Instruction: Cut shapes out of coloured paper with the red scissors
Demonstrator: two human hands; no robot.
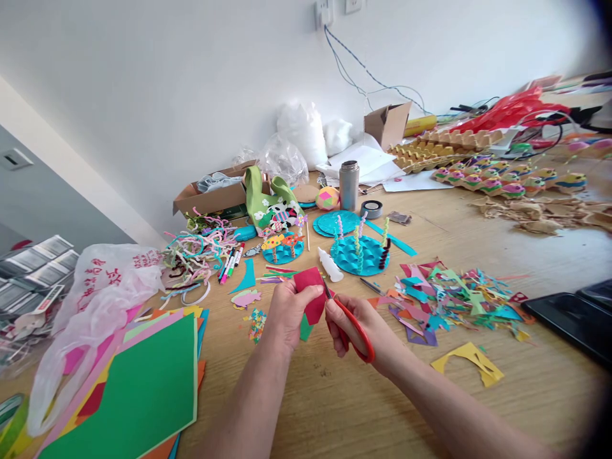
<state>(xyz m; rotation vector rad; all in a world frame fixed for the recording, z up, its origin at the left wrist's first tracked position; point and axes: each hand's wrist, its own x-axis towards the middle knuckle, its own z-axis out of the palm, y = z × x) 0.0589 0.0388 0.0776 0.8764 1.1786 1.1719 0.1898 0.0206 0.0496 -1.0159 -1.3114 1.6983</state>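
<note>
- Head view: the left hand [287, 309] pinches a piece of red paper [310, 293] between thumb and fingers, holding it up above the wooden table [335, 395], near its front middle.
- The right hand [363, 328] grips red-handled scissors [351, 328], fingers through the loops; the blades meet the right edge of the red paper.
- A green scrap [305, 328] shows just under the red paper, below the left hand.
- Just beyond the hands lie a white glue bottle [330, 265] and a teal disc [359, 255] with twisted pipe cleaners standing upright on it.
- To the right of the right hand, a heap of coloured paper scraps [449, 299] spreads over the table, with a yellow offcut [471, 362] nearer the front edge.
- To the left, a stack of coloured sheets [138, 389], green on top, lies beside a white plastic bag [90, 299].
- Farther back stand a metal flask [349, 185], a roll of tape [371, 208] and a cardboard box [210, 194]; markers [232, 261] lie beside a tangle of pipe cleaners [198, 255].
- At far right, egg cartons [444, 150] and a row of painted carton figures [502, 178] sit well away from the hands.
- Nothing lies between the two hands and the camera.
</note>
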